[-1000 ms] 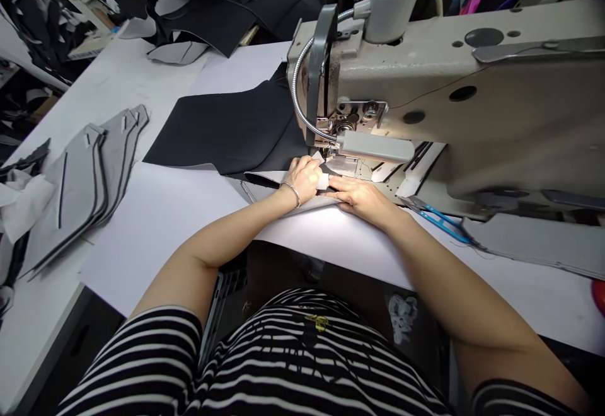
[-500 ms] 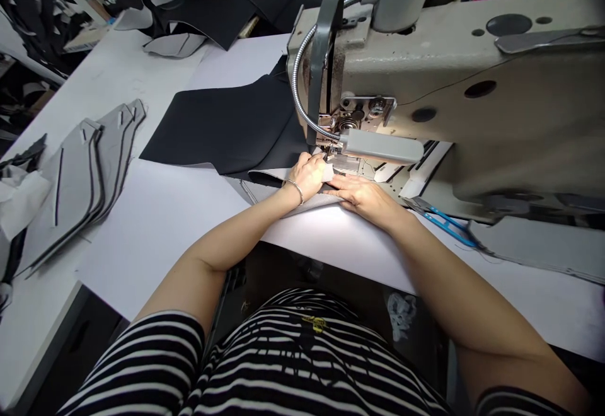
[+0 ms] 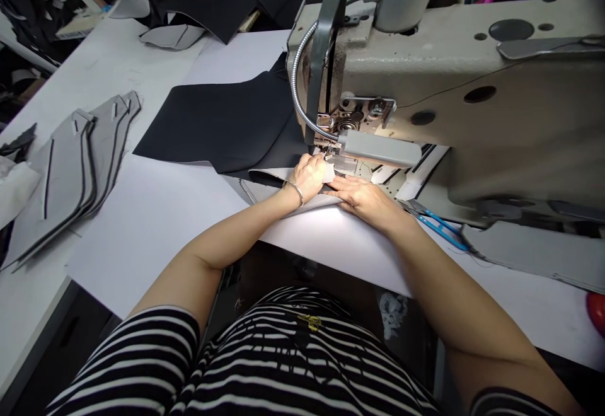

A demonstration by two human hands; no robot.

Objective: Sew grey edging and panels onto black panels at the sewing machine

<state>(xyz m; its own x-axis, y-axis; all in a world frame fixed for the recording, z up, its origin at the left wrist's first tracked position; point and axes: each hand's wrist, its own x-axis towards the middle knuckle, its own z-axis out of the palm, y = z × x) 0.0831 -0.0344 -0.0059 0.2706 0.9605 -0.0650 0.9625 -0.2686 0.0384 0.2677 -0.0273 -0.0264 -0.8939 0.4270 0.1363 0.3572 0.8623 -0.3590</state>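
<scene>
Far left of the machine [image 3: 392, 75]: a stack [image 3: 66, 170] of grey shaped pieces with dark strips, well apart from it.

Nearer the machine, on its left: the black cloth [image 3: 212, 126], spread over a white sheet [image 3: 174, 208], its right end passing under the machine's head. Surface is matt and mostly smooth, with one curved crease or seam line; cannot tell which. At its near side, a grey fold [image 3: 309, 205] lies lifted and partly gaping, dark inside. Whether fold and cloth are one piece is unclear.

Just in front of the machine's head: left hand [image 3: 306, 176], fingers bent and bunched on the work, a small white tab [image 3: 328, 173] at the fingertips. Grip on the tab cannot be confirmed.

Right of it, also at the machine's near side: right hand [image 3: 362, 196], fingers extended, lying on the fold, nothing seen gripped.

Judgement: step in hand appears to be lining up layers at the stitching point. Next move calls for even pressure from both hands, fingertips clear of the stitching point.

Further right, before the machine: blue-handled snips [image 3: 442, 230], then a grey panel [image 3: 534, 249].
</scene>
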